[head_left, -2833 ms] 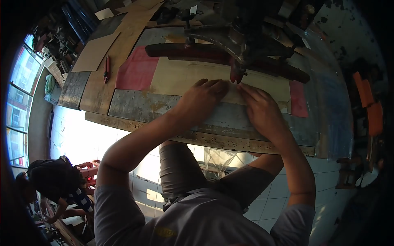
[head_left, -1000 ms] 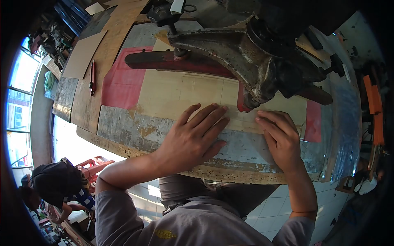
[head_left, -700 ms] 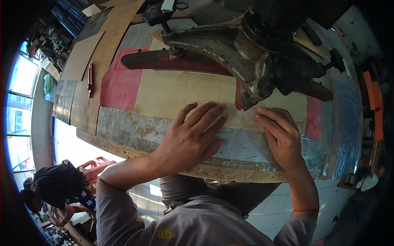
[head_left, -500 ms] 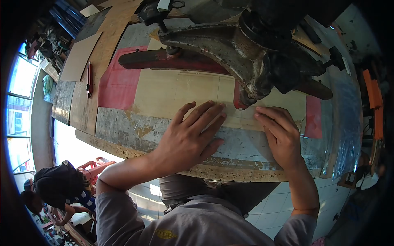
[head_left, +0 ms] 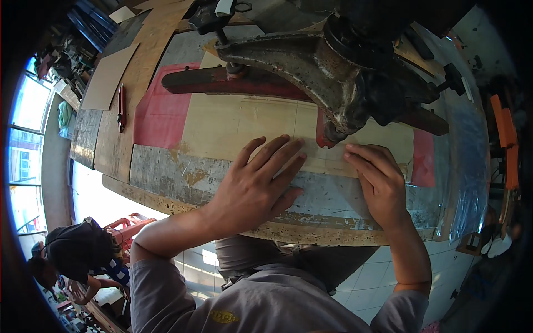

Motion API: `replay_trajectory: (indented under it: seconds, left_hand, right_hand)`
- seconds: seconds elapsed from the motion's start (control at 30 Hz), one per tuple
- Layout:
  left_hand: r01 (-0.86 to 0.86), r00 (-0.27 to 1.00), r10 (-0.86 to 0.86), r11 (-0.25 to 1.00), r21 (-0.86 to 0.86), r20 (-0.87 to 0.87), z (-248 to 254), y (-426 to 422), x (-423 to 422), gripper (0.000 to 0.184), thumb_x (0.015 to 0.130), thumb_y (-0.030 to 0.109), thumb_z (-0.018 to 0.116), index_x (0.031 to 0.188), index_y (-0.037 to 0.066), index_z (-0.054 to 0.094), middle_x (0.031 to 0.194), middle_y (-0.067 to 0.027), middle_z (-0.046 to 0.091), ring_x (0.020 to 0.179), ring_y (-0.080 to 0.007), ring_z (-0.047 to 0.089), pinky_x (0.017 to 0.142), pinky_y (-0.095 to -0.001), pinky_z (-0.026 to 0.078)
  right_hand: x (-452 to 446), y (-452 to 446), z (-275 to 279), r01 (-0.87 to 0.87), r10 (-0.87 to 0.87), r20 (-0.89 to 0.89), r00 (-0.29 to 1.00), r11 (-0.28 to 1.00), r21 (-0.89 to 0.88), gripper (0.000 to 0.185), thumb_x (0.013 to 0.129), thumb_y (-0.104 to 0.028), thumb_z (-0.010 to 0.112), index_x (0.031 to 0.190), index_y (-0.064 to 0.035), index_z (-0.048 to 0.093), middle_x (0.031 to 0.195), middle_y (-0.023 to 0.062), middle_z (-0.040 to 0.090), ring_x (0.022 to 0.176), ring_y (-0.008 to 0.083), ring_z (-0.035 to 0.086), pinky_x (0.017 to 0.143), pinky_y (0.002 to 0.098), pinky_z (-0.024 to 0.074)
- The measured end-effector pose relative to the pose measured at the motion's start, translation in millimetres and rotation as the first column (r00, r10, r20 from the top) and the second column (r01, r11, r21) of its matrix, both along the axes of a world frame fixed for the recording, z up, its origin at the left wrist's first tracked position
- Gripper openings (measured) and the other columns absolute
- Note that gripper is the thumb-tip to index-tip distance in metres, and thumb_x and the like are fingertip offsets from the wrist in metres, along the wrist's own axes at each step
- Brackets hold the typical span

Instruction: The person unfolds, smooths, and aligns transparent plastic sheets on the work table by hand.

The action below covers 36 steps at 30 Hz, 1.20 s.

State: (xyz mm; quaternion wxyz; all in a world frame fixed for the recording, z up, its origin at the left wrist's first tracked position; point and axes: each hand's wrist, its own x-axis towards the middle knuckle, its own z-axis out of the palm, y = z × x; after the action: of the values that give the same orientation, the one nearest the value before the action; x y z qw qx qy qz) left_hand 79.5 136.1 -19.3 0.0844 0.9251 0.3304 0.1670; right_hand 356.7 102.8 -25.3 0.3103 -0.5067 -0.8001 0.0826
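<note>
A pale yellow sheet (head_left: 222,127) lies on the machine bed, with red sheet (head_left: 158,125) showing at its left end and more at its right. My left hand (head_left: 258,180) rests flat on the yellow sheet's near edge, fingers spread. To its right, my right hand (head_left: 383,180) has its fingers bent and pressed together at the same edge; whatever they pinch is too thin to make out. Between the hands, the red-tipped foot of a heavy metal arm (head_left: 288,58) comes down close to the sheet. Beneath the arm runs a long dark red bar (head_left: 200,80).
A red utility knife (head_left: 121,108) lies on the wooden boards at left, near a brown card (head_left: 110,77). Black knobs (head_left: 455,80) stick out from the machine. Clear plastic film (head_left: 466,183) hangs over the right side. Another person (head_left: 80,250) bends over at lower left.
</note>
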Motion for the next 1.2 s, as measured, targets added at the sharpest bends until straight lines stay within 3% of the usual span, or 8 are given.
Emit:
replay_trajectory:
  seconds: [0.43, 0.53, 0.73, 0.83, 0.93, 1.0, 1.2]
  left_hand:
    - [0.035, 0.998, -0.038, 0.998, -0.051, -0.055, 0, 1, 1, 0.054, 0.097, 0.032, 0.068, 0.138, -0.001, 0.058, 0.158, -0.0174, 0.047, 0.151, -0.0326, 0.041, 0.124, -0.056, 0.029]
    - [0.037, 0.998, -0.04, 0.998, -0.057, -0.042, 0, 2, 1, 0.054, 0.097, 0.032, 0.068, 0.138, -0.001, 0.058, 0.157, -0.0176, 0.048, 0.151, -0.0326, 0.041, 0.125, -0.0563, 0.028]
    - [0.031, 0.999, -0.032, 0.999, -0.027, -0.031, 0, 0, 4, 0.059, 0.094, 0.03, 0.065, 0.145, 0.002, 0.054, 0.155, -0.017, 0.048, 0.15, -0.0316, 0.04, 0.125, -0.0549, 0.028]
    - [0.044, 0.998, -0.044, 0.999, 0.0, -0.044, 0, 0, 5, 0.063, 0.092, 0.028, 0.065, 0.148, 0.002, 0.052, 0.155, -0.0176, 0.048, 0.151, -0.0317, 0.038, 0.126, -0.054, 0.027]
    - [0.087, 0.996, -0.085, 0.995, 0.053, -0.027, 1, 1, 6, 0.065, 0.091, 0.026, 0.065, 0.148, -0.002, 0.051, 0.154, -0.0193, 0.047, 0.15, -0.0331, 0.039, 0.126, -0.0518, 0.028]
    - [0.139, 0.99, -0.14, 0.987, 0.086, 0.015, -3, 2, 7, 0.066, 0.091, 0.025, 0.064, 0.147, -0.006, 0.05, 0.153, -0.0204, 0.048, 0.148, -0.0342, 0.041, 0.126, -0.0492, 0.029]
    - [0.147, 0.988, -0.148, 0.989, 0.034, 0.034, 2, -2, 8, 0.063, 0.089, 0.021, 0.063, 0.143, -0.009, 0.05, 0.149, -0.0218, 0.05, 0.14, -0.0343, 0.05, 0.124, -0.0458, 0.034]
  right_hand:
    - [-5, -6, 6, 0.028, -0.037, 0.196, 0.98, 0.998, 0.05, 0.035, 0.08, 0.002, 0.074, 0.115, -0.0019, 0.075, 0.126, 0.0051, 0.071, 0.112, 0.0247, 0.065, 0.093, 0.0387, 0.0525]
    - [-5, -9, 4, 0.024, -0.043, 0.263, 0.964, 0.997, 0.075, 0.045, 0.083, -0.001, 0.073, 0.127, -0.0052, 0.071, 0.126, 0.0048, 0.069, 0.112, 0.0246, 0.063, 0.094, 0.0395, 0.0512]
    - [-19, -12, 17, 0.012, -0.016, 0.459, 0.888, 1.0, 0.013, 0.054, 0.097, -0.023, 0.065, 0.15, -0.0134, 0.057, 0.13, 0.0091, 0.06, 0.119, 0.0279, 0.056, 0.101, 0.0447, 0.0461]
    - [-21, -14, 19, 0.019, -0.011, 0.458, 0.889, 1.0, -0.013, 0.05, 0.1, -0.029, 0.062, 0.147, -0.0105, 0.059, 0.135, 0.0102, 0.058, 0.125, 0.03, 0.053, 0.104, 0.046, 0.0445]
    - [-24, -15, 15, -0.007, -0.02, 0.447, 0.894, 0.998, 0.058, 0.048, 0.101, -0.027, 0.061, 0.145, -0.0077, 0.06, 0.139, 0.0106, 0.057, 0.129, 0.03, 0.052, 0.106, 0.0445, 0.0444]
    - [-22, -13, 13, -0.045, 0.043, 0.394, 0.918, 0.999, -0.003, 0.05, 0.1, -0.024, 0.061, 0.147, -0.0066, 0.058, 0.144, 0.0115, 0.055, 0.132, 0.0314, 0.052, 0.11, 0.0454, 0.0434]
    - [-32, -24, 10, -0.032, 0.027, 0.373, 0.928, 0.999, 0.009, 0.047, 0.103, -0.023, 0.058, 0.144, 0.0006, 0.057, 0.149, 0.0154, 0.055, 0.134, 0.0316, 0.053, 0.116, 0.044, 0.0437]
